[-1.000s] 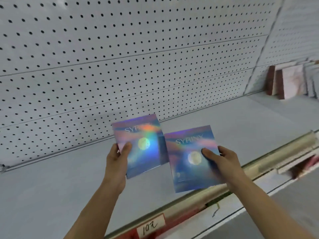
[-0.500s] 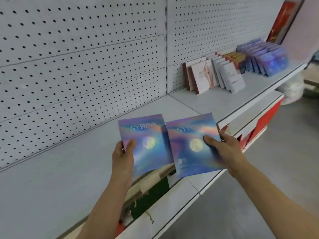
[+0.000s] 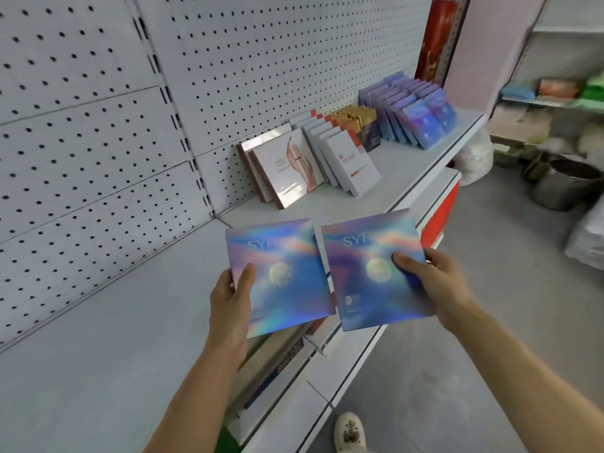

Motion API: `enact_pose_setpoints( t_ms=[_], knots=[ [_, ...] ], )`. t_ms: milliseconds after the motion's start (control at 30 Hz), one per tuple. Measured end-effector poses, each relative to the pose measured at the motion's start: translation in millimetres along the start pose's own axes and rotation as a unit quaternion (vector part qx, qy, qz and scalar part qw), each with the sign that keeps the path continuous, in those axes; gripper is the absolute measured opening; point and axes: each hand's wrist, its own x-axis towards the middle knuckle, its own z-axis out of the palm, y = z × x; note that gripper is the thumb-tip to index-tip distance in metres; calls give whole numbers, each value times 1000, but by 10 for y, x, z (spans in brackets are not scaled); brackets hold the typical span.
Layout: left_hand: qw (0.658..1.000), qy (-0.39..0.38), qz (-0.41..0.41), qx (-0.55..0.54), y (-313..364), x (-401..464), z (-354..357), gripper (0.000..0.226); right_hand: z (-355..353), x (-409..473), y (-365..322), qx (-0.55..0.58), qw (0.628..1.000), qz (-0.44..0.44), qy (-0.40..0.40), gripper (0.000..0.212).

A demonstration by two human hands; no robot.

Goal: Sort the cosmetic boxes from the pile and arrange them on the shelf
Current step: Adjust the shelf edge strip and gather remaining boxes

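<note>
I hold two flat holographic blue cosmetic boxes side by side over the front edge of the grey shelf (image 3: 130,322). My left hand (image 3: 230,297) grips the left box (image 3: 287,282) at its lower left corner. My right hand (image 3: 431,282) grips the right box (image 3: 366,276) at its right edge, thumb on the face. Farther right along the shelf stand rows leaning on the pegboard: pink-and-brown boxes (image 3: 287,168), white boxes (image 3: 349,158), gold boxes (image 3: 354,117) and several matching holographic boxes (image 3: 415,116).
White pegboard (image 3: 98,125) backs the shelf. A lower shelf (image 3: 281,364) holding dark boxes juts out below. A red panel (image 3: 439,207) sits under the shelf's right end. A metal pot (image 3: 562,188), white bags and another rack stand at the right. My shoe (image 3: 349,431) is on the floor.
My view has swung to the right along the shelf, so the arranged rows of boxes are now closer. Both hands still hold their boxes, now slightly farther apart.
</note>
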Motion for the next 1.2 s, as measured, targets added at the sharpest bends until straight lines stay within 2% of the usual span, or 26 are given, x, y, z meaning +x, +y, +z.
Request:
enact_pose_setpoints(
  t_ms=[100,200,333,533,667,733,800,967,1067,1200],
  knots=[
    [1000,1,7,-7,46,355,448,31,-164,524,-139,-6,1000,8,-1,23],
    [1000,-3,14,-16,129,687,902,27,-295,1081,-299,-20,1000,14,-5,24],
    [999,-26,26,-23,316,1089,1493,34,-426,1761,-490,-9,1000,17,1,25],
    [999,-29,32,-33,416,1503,2199,8,-692,2553,-590,5,999,31,3,23],
    [998,-24,50,-32,392,1756,2692,29,-951,3142,-598,5,1000,23,14,19],
    [998,-9,52,-25,389,1838,3011,14,-1138,3466,-628,-3,1000,8,8,17],
    [998,6,46,-37,366,1902,3387,7,-1371,3818,-673,-22,1000,-18,9,15],
    [997,30,43,-63,395,2035,4597,19,-2093,4757,-864,-32,997,-68,14,17],
    [996,34,28,-76,396,2198,5355,25,-2554,5260,-1002,-19,996,-86,21,9],
    [989,103,33,-98,420,2575,6275,22,-3076,5850,-1103,-19,995,-93,27,10]
  ],
)
